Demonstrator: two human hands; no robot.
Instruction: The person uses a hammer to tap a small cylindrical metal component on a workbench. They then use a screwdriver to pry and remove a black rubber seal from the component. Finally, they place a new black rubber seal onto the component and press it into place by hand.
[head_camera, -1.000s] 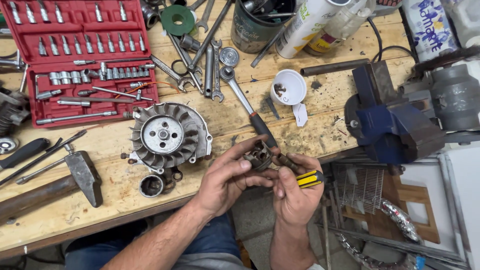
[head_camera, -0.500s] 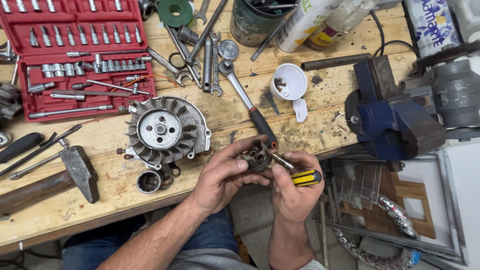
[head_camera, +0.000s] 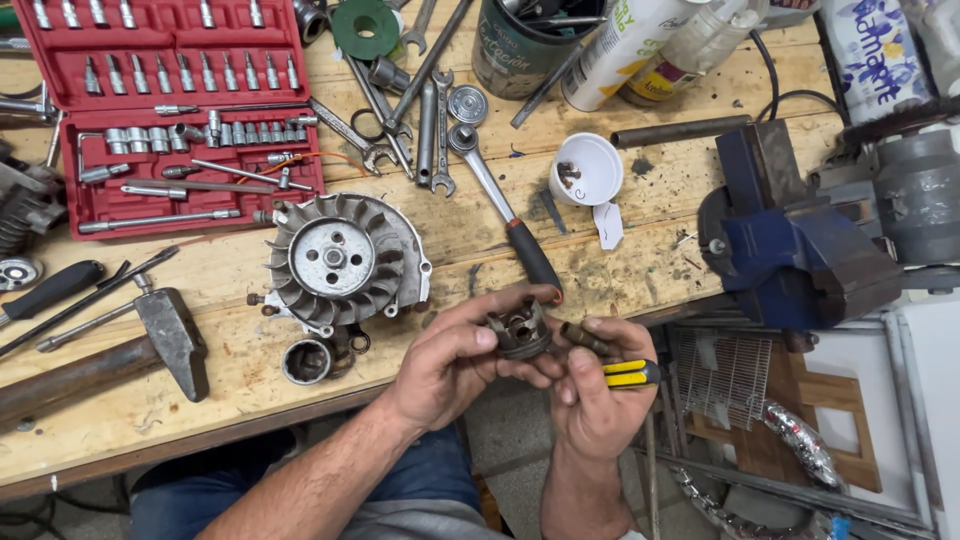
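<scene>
Hands (head_camera: 520, 375), metal piston (head_camera: 520, 330), yellow-handled tool (head_camera: 630, 374)

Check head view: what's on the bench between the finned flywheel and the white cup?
The ratchet wrench lies slantwise between the flywheel and the white cup, with its dark grip toward the hands. Otherwise bare wood.

Bright, even daylight, soft shadows, sharp focus throughout, slight wide-angle bending at edges.

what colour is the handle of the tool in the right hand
Yellow with black stripes, on the tool handle poking out of the right hand; head view.
</scene>
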